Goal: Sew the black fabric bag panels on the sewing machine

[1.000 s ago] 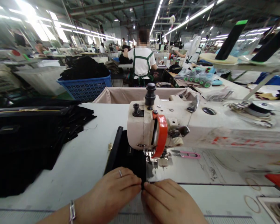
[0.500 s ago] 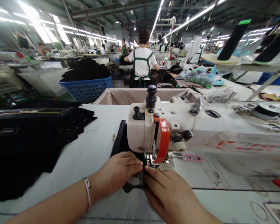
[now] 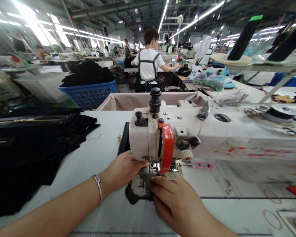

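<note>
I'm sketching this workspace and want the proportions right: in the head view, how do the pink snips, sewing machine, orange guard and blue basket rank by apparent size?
1. Sewing machine
2. Blue basket
3. Orange guard
4. Pink snips
The basket stands farther away, so its real size is unsure.

Red lettering point(image 3: 251, 151) on sewing machine point(image 3: 212, 140): worn, unreadable.

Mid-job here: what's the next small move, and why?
Probably slide the left hand back from the presser foot: its fingertips sit close beside it, while the black piece shows farther back, left of the machine head.
</note>
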Demonstrator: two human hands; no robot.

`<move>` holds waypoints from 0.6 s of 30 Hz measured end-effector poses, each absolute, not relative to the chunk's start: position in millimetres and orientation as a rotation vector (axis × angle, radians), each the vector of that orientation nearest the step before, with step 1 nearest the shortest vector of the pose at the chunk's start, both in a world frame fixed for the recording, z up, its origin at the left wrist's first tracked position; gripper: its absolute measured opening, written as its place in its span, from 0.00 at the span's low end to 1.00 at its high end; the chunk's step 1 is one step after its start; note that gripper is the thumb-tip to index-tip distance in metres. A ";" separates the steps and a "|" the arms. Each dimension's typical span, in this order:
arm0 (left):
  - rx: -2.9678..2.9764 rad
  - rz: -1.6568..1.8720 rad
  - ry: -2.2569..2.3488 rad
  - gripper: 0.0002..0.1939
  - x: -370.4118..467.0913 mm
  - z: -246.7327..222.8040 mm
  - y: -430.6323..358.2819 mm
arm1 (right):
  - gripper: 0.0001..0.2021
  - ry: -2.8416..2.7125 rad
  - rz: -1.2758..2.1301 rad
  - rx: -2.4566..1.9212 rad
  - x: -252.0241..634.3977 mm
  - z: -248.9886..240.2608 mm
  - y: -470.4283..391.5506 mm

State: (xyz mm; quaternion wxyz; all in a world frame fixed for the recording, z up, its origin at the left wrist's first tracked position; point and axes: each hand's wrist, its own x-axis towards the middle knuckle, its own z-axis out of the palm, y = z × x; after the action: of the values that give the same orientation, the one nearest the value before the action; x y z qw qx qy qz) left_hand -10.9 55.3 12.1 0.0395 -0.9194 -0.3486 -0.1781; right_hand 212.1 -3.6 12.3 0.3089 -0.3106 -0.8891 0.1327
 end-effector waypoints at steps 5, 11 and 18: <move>-2.909 -0.501 -1.051 0.13 -12.9 13.9 59.6 | 0.11 -2.358 0.439 -0.858 212.4 11.0 -2.2; -2.971 -0.418 -1.407 0.10 -6.6 41.6 38.8 | 0.12 -2.363 0.486 -0.875 213.7 11.5 -2.6; -3.077 -0.445 -1.442 0.15 -3.4 51.2 14.0 | 0.09 -2.386 0.502 -0.885 215.1 12.5 -3.4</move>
State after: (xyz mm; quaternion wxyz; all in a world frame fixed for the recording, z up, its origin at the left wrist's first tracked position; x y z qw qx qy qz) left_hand -3.4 14.0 51.2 -0.1421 -0.8888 -0.4164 -0.1285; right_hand 215.1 -3.4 12.5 0.2706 -0.3285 -0.8855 0.1865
